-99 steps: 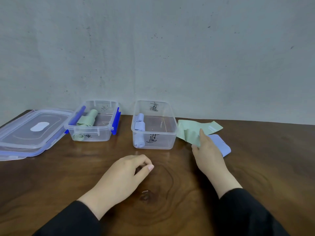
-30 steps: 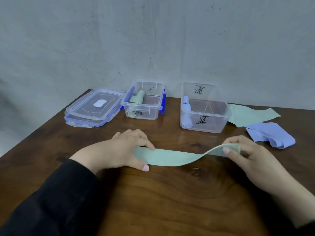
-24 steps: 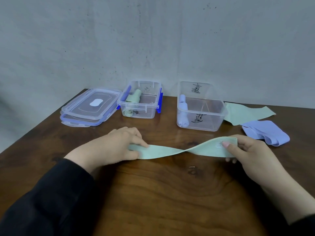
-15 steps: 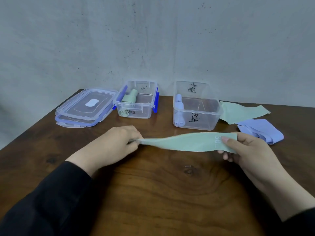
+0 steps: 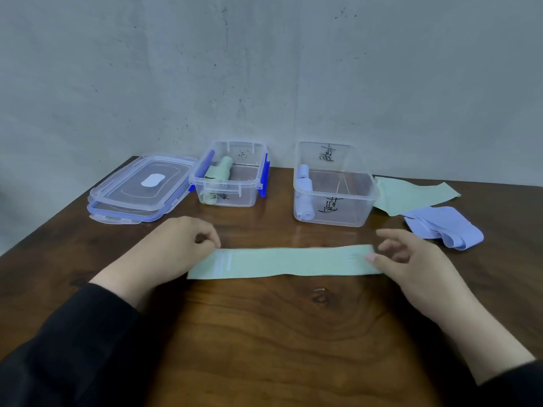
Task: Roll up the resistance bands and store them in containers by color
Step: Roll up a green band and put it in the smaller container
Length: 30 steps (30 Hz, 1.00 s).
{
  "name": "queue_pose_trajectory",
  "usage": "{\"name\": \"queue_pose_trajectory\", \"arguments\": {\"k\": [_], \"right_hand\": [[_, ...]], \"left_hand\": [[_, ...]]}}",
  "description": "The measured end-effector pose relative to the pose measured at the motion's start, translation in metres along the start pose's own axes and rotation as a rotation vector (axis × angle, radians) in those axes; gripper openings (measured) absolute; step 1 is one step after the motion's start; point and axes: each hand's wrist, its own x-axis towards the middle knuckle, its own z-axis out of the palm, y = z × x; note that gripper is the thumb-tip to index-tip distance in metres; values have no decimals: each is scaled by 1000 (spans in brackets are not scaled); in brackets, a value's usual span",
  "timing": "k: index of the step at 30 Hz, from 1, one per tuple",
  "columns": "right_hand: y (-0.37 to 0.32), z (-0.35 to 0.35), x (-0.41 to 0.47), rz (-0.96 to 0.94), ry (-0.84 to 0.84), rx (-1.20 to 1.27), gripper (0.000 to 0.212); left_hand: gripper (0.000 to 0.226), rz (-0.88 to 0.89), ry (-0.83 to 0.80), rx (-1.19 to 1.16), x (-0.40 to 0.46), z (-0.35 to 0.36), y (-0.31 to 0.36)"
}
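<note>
A pale green resistance band (image 5: 288, 262) lies flat and stretched out on the wooden table (image 5: 264, 333) between my hands. My left hand (image 5: 173, 251) has curled fingers that pinch the band's left end at its far corner. My right hand (image 5: 411, 265) presses its thumb on the band's right end, with the other fingers loose and lifted. The blue-clipped clear container (image 5: 232, 174) holds rolled green bands. To its right, the taller clear container (image 5: 332, 186) holds rolled lavender bands.
Another green band (image 5: 411, 195) and a folded lavender band (image 5: 443, 226) lie unrolled at the right of the containers. Two stacked clear lids (image 5: 138, 192) sit at the back left. A grey wall stands close behind; the table's left edge runs diagonally.
The green band was held twisted in the air between both hands; now it lies flat and untwisted on the table. My right hand has loosened from a grip to a thumb press.
</note>
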Motion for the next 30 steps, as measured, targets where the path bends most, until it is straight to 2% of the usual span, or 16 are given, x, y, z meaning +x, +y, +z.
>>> {"name": "queue_pose_trajectory", "arguments": {"k": [1, 3, 5, 8, 10, 13, 14, 16, 21, 24, 30], "right_hand": [[-3, 0, 0, -20, 37, -91, 31], [-11, 0, -4, -50, 73, -167, 20], [-16, 2, -10, -58, 26, -167, 8], [-20, 13, -20, -142, -70, -174, 10], [-23, 24, -25, -227, -97, -216, 18], [-29, 35, -32, -312, -129, -238, 29], [-31, 38, -35, -332, -149, -233, 31], [-36, 43, -41, -366, -200, -218, 36], [-50, 64, -46, -443, -356, -285, 55], [-58, 71, -37, -455, -372, -328, 58], [-65, 79, -9, -505, -367, -350, 51]], "left_hand": [[17, 25, 14, 43, 0, 1, 1], [7, 96, 6, 57, -1, 7, 6], [23, 168, -52, 129, 0, 15, 13], [29, 193, -123, 211, -4, 16, 26], [24, 176, -226, 117, -12, 10, 37], [21, 154, -473, -124, -28, 3, 53], [20, 172, -497, -164, -30, 4, 54], [19, 226, -446, -171, -26, 10, 51], [27, 371, -405, 28, -16, 20, 37], [36, 344, -350, 114, -11, 23, 31], [52, 268, -282, 98, -6, 33, 22]]}}
